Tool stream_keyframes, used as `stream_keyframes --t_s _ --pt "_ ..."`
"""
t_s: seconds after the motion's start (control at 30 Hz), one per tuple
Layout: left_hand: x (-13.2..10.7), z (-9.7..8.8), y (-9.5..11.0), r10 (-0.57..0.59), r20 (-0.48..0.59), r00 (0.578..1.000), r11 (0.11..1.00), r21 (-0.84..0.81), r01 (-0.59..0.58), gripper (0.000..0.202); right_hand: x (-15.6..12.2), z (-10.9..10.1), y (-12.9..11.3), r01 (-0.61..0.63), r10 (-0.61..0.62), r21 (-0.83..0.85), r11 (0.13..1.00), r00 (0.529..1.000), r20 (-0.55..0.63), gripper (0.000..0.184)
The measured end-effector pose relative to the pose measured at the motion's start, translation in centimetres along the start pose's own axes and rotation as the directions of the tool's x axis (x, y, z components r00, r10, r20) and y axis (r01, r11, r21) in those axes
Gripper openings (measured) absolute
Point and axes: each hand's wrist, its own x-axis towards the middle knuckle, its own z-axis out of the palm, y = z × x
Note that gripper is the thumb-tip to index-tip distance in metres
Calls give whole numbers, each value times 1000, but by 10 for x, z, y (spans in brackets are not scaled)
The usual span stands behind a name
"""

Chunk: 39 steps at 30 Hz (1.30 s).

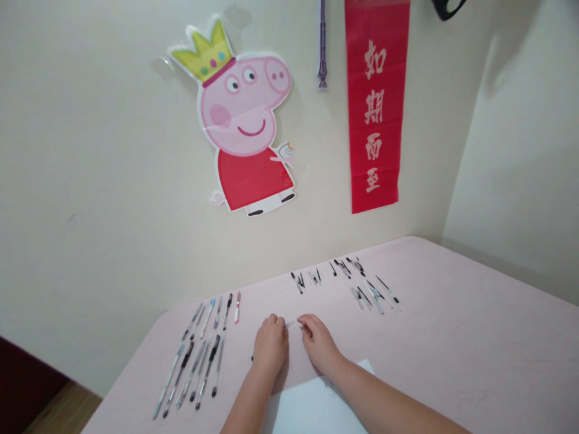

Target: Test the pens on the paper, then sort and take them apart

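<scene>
My left hand (271, 343) is closed around what looks like a pen; a thin, pale, translucent tip (289, 324) pokes out past its fingers toward the right. A small dark end (252, 358) shows on the left side of that hand, and whether it belongs to the same pen I cannot tell. My right hand (318, 340) is just apart from the left, thumb and fingers pinched near the pale tip. Whatever those fingers hold is too small to make out. Both wrists rest low over the table, above a white sheet of paper (323, 407).
Two rows of pens (210, 367) lie at the left of the pink table (452, 337), one pink pen (237, 307) among them. Groups of pen parts (373, 295), with caps, barrels and thin refills, lie toward the back right. The wall carries a pig cutout (246, 132) and a red banner (375, 108).
</scene>
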Motion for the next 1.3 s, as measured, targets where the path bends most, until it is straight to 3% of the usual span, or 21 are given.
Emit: stream_keyframes --t_s 0.13,0.33,0.47,0.7,1.03,1.3 --pt "4 6 3 -25 -4 1000 1000 11 25 18 1 -2 -1 -28 28 1 1000 1000 10 44" --pt "-15 -3 9 21 60 998 996 -91 -16 16 0 -4 -7 -62 62 110 992 998 -2 32" --pt "-29 -3 13 30 31 999 979 -202 -23 19 -1 -6 -10 -51 41 127 991 996 73 19" --pt "-43 6 9 47 -49 998 926 -372 -62 27 -2 -3 -16 -108 85 218 970 990 113 16" --pt "-44 5 10 18 -73 997 926 -374 -44 27 -3 -3 -15 -138 108 254 957 986 128 21" --pt "-42 3 10 4 -55 999 940 -341 -23 26 -2 -4 -14 -42 21 136 990 988 150 19"
